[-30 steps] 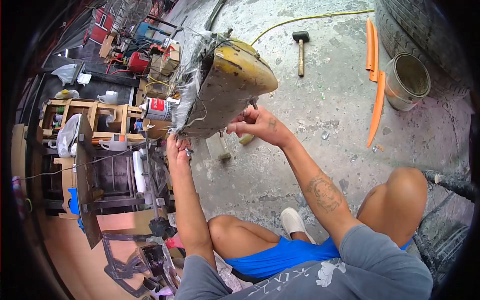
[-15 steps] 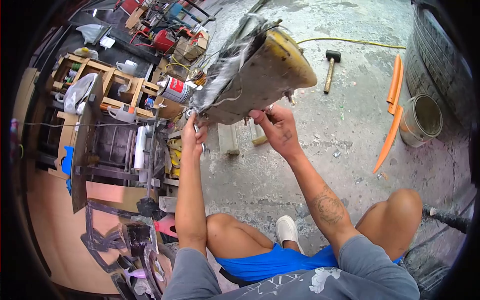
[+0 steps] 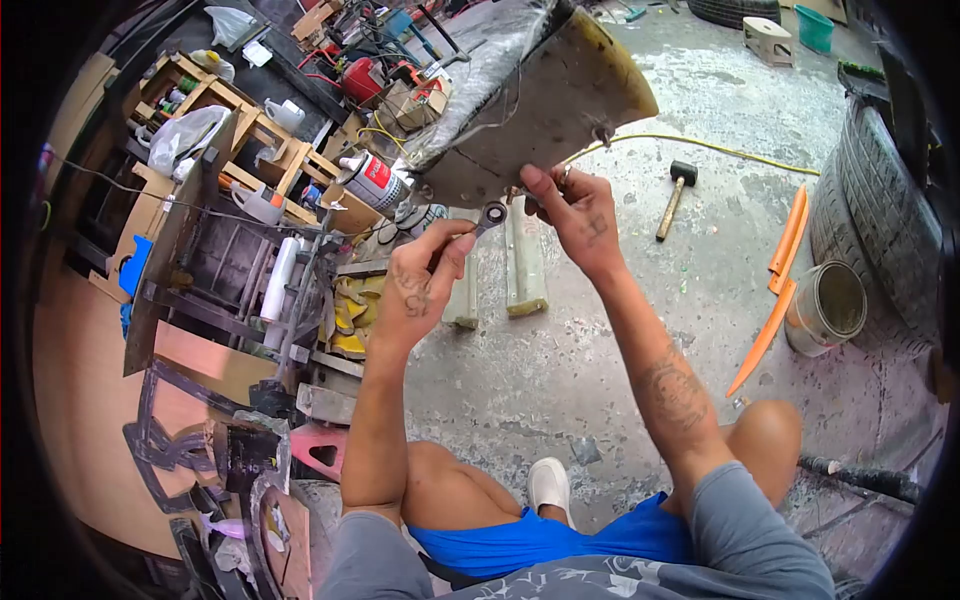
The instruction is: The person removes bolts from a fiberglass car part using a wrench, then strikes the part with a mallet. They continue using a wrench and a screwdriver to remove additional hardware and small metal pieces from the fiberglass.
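In my left hand (image 3: pixel 425 280) is a ratchet ring wrench (image 3: pixel 494 213), gripped by its shank with the ring end pointing up and right. The ring is just below the lower edge of a dirty grey, yellow-edged panel (image 3: pixel 545 120), apart from the studs there. My right hand (image 3: pixel 580 220) is closed at that same edge, thumb against the panel beside a small bolt (image 3: pixel 515 191). Whatever its fingertips pinch is hidden. Another stud (image 3: pixel 603 134) sticks out farther right. Plastic film (image 3: pixel 480 70) covers the panel's far side.
Two pale bars (image 3: pixel 526 265) lie on the floor below the panel. A mallet (image 3: pixel 677 200), orange strips (image 3: pixel 785 285), a metal can (image 3: pixel 826 308) and tyres (image 3: pixel 875 200) are to the right. Left stand paint tins (image 3: pixel 372 182) and a wooden rack (image 3: pixel 250 125).
My left hand has moved right and down from the panel's left corner, bringing the wrench into plain view. My right hand stays at the panel's lower edge. The view has shifted.
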Action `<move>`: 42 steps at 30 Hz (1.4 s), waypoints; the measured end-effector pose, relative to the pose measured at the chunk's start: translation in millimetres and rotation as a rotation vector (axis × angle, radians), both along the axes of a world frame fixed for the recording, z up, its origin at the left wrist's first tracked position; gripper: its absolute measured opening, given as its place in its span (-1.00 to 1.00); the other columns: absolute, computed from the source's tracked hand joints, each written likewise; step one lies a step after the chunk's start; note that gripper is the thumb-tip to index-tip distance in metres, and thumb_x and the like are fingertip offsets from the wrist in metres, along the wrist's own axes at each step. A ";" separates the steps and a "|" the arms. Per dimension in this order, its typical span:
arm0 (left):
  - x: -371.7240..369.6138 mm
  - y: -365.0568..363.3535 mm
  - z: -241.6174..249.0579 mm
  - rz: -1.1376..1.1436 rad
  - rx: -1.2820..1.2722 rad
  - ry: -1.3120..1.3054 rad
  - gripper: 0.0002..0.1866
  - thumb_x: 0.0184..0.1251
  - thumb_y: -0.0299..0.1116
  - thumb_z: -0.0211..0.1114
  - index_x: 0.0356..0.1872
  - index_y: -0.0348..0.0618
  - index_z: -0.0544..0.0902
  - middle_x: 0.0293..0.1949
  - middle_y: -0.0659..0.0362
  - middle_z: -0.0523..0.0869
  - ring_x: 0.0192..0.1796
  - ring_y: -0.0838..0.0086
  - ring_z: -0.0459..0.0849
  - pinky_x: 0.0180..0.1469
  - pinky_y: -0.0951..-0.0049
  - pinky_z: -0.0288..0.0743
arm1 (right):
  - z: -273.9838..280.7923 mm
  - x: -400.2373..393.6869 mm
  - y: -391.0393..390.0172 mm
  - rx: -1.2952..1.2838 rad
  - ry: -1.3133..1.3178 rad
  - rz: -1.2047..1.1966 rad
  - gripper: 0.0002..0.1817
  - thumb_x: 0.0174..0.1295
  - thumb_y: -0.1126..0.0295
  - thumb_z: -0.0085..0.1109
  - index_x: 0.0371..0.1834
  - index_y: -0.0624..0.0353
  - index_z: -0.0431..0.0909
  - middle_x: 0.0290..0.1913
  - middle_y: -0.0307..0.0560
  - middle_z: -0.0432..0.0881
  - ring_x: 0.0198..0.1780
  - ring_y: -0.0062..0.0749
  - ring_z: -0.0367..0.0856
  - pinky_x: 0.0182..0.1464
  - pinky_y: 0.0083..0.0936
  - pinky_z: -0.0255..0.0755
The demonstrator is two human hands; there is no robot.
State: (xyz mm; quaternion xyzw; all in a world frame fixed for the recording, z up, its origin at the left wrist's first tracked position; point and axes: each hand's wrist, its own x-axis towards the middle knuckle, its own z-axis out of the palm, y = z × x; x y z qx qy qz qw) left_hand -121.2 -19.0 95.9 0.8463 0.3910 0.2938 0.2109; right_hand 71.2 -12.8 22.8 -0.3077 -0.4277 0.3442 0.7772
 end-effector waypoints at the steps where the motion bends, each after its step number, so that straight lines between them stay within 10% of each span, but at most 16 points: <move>1: 1.8 0.3 -1.6 -0.021 0.060 0.036 -0.80 0.48 -0.37 0.13 -0.14 -0.32 0.62 -0.57 0.20 0.55 -0.53 0.61 0.46 -0.46 0.53 0.33 | -1.2 0.6 0.6 0.006 -0.001 -0.001 -0.61 0.31 0.14 0.29 -0.48 0.27 0.64 -0.59 -0.32 0.55 -0.48 -0.75 0.41 -0.42 -0.69 0.24; 21: 27.4 31.9 73.9 -0.186 0.734 0.573 -0.84 0.19 -0.49 0.43 -0.38 -0.33 0.60 -0.39 0.08 0.74 -0.33 0.44 0.78 -0.33 0.47 0.61 | -10.2 5.6 3.8 -0.008 0.007 0.069 -0.59 0.27 0.14 0.34 -0.55 0.28 0.59 -0.63 -0.33 0.49 -0.52 -0.74 0.36 -0.45 -0.66 0.21; 26: 13.0 39.9 21.6 -0.035 0.587 0.087 -0.76 0.11 -0.30 0.49 -0.42 -0.23 0.64 -0.48 0.08 0.67 -0.43 0.23 0.65 -0.35 0.33 0.46 | -7.2 8.3 1.6 0.008 -0.012 0.051 -0.59 0.27 0.16 0.34 -0.56 0.28 0.58 -0.64 -0.35 0.47 -0.52 -0.75 0.34 -0.46 -0.66 0.19; 34: 8.8 42.4 18.2 -0.006 0.655 0.208 -0.80 0.12 -0.34 0.46 -0.40 -0.25 0.66 -0.43 0.05 0.69 -0.36 0.20 0.66 -0.30 0.32 0.46 | -13.4 2.7 7.4 0.037 0.008 0.052 -0.57 0.28 0.15 0.33 -0.61 0.25 0.54 -0.65 -0.39 0.40 -0.54 -0.77 0.27 -0.50 -0.65 0.11; 42: 20.1 39.2 -73.0 0.162 0.213 -0.317 -0.65 0.35 -0.11 0.33 -0.41 -0.25 0.63 -0.55 0.18 0.63 -0.52 0.50 0.54 -0.43 0.50 0.38 | -8.3 3.9 7.5 0.050 0.017 0.063 -0.59 0.28 0.17 0.33 -0.59 0.27 0.56 -0.65 -0.37 0.42 -0.55 -0.77 0.28 -0.50 -0.66 0.12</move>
